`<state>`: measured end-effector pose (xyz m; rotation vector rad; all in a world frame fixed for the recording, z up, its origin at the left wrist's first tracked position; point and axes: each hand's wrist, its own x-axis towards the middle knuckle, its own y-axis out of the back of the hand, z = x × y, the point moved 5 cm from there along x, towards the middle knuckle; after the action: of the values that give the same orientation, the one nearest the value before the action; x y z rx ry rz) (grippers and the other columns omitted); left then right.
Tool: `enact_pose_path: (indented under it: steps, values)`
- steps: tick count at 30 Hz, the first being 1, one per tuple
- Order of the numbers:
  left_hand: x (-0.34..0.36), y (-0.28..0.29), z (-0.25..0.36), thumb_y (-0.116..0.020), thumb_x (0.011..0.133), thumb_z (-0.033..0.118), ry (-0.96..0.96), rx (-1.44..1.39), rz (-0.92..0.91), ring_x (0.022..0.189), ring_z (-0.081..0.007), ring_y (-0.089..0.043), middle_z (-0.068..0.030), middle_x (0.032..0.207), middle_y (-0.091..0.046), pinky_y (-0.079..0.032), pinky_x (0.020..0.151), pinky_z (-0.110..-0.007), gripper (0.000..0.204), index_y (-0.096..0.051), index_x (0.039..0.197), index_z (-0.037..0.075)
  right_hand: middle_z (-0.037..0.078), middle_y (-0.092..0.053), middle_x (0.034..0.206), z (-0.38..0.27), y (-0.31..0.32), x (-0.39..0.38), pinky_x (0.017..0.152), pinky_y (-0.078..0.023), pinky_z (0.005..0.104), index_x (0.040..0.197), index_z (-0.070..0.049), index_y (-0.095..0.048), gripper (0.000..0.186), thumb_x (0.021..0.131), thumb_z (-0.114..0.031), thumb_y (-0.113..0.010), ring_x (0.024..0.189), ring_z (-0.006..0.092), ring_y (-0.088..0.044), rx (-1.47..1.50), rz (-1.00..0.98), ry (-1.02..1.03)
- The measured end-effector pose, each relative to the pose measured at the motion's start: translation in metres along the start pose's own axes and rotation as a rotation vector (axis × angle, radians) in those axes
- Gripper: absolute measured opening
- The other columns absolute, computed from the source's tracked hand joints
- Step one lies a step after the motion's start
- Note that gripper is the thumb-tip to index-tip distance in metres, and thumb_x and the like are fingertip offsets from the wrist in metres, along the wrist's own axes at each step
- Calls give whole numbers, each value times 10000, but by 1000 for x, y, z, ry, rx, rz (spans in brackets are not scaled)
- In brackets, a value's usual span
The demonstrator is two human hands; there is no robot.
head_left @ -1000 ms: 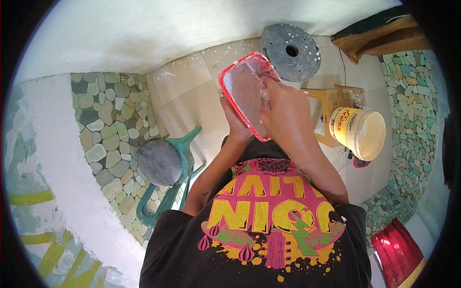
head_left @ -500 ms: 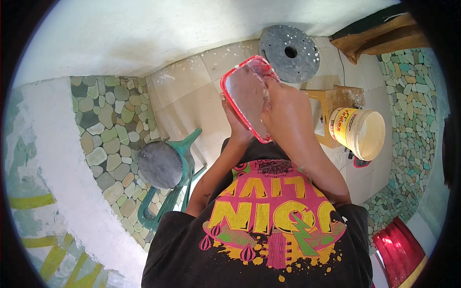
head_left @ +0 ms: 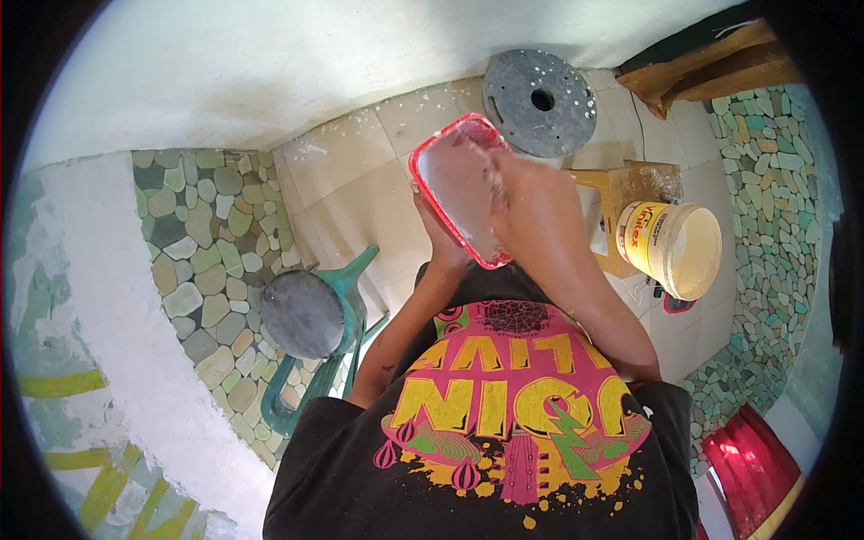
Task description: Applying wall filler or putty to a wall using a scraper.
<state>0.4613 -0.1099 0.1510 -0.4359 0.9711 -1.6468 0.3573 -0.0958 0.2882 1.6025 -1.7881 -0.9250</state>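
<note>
Left hand (head_left: 439, 232): grip closed on red-rimmed rectangular tray (head_left: 454, 184) at left side, above beige tiled floor (head_left: 346, 180), apparently for steadiness. Right hand (head_left: 533, 193) at tray's right side; grip obscured, cannot tell. White-and-yellow plastic bucket (head_left: 682, 255) farther right, seemingly kept reachable.

red plastic tray (head_left: 450, 221), matt black cloth shirt (head_left: 337, 477)

Tray (head_left: 415, 163) red-rimmed; disc (head_left: 519, 110) grey, white-speckled; bucket (head_left: 670, 256) cream.
</note>
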Motion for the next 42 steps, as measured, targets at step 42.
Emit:
enact_pose_path:
  steps: [42]
  values:
    - [8,12,-8,-224,1000,605,-60,48,13,1383,-264,-381,-93,1490,-411,-262,1171,-410,722,-312,1496,87,249,-650,767,8,-15,3,697,-528,500,925,9,-635,219,711,-32,-625,739,415,-654,-41,-37,-17]
